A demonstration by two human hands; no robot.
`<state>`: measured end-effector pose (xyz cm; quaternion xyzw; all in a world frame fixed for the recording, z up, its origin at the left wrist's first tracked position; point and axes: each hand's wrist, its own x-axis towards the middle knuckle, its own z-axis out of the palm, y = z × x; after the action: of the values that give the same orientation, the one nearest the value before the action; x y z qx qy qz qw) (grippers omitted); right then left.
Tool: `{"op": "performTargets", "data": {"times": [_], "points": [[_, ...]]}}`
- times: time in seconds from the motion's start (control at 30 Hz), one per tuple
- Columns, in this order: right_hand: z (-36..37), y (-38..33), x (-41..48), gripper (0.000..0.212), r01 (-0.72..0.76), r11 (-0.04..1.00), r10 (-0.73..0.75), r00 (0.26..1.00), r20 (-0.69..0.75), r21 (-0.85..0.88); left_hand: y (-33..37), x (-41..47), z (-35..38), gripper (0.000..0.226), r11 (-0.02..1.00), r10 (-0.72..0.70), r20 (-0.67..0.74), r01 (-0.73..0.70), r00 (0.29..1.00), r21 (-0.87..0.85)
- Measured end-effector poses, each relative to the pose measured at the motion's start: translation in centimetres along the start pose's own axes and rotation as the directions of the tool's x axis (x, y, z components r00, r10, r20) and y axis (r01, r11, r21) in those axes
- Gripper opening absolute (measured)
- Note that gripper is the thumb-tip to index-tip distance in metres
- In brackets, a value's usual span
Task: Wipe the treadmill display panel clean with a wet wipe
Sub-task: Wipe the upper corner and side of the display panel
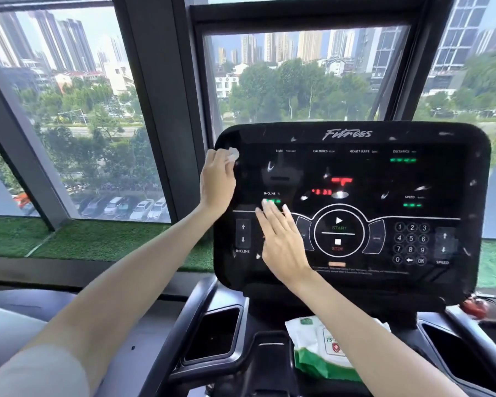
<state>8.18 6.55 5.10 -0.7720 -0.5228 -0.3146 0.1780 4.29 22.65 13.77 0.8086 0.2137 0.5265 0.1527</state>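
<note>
Up at the panel's (355,173) top-left corner, the left hand (216,181) pinches one small crumpled wipe (233,155) between its curled fingers and thumb, bunched tight, probably so a firm wad meets the glossy black face. The wipe sits against the corner, which suggests the cleaning is starting at an edge and will work across.

The right hand (284,242) holds nothing. It lies flat on the lower-left part of the panel, with its straight fingers (267,207) spread toward the green INCLINE readout. My guess is that it steadies the console against the left hand's push. Lying across the control area, it could also press a key by mistake.

One pack (321,348) of wipes, white and green, lies in the middle tray just below the panel, within easy reach should a fresh sheet be needed. Two dark pockets flank it, one on the left (212,336) and one on the right (453,348).

Counted: one panel, one wipe in use, one pack, two hands. Pale flecks are scattered over most of the panel, too many and too blurred to count, so I judge nearly all the wiping remains to be done.
</note>
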Motion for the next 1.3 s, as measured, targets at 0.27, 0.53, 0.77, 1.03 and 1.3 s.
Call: {"op": "performTargets", "data": {"times": [0.27,0.53,0.77,1.03,1.3], "points": [[-5.2,5.6,7.0,0.077,-0.257,0.963,0.265,0.958,-0.111,0.083,4.7,3.0,2.7,0.029,0.997,0.059,0.006,-0.058,0.998,-0.056],[-3.8,7.1,6.8,0.081,-0.162,0.986,0.162,0.987,-0.020,-0.031,4.9,4.1,3.4,0.039,0.967,-0.248,-0.189,0.230,0.950,-0.112],[-3.9,7.4,6.8,0.080,-0.141,0.989,0.141,0.990,-0.018,-0.040,3.7,4.5,3.2,0.042,1.000,-0.010,-0.109,0.012,0.994,0.022],[-3.9,7.4,6.9,0.078,-0.138,0.987,0.138,0.990,-0.016,-0.081,6.4,3.7,5.4,0.042,0.961,0.272,0.077,-0.275,0.959,0.021],[-4.3,7.1,7.0,0.082,-0.132,0.980,0.140,0.989,0.041,-0.146,5.3,4.4,4.8,0.034,0.996,-0.047,-0.114,0.038,0.992,-0.081]]}}
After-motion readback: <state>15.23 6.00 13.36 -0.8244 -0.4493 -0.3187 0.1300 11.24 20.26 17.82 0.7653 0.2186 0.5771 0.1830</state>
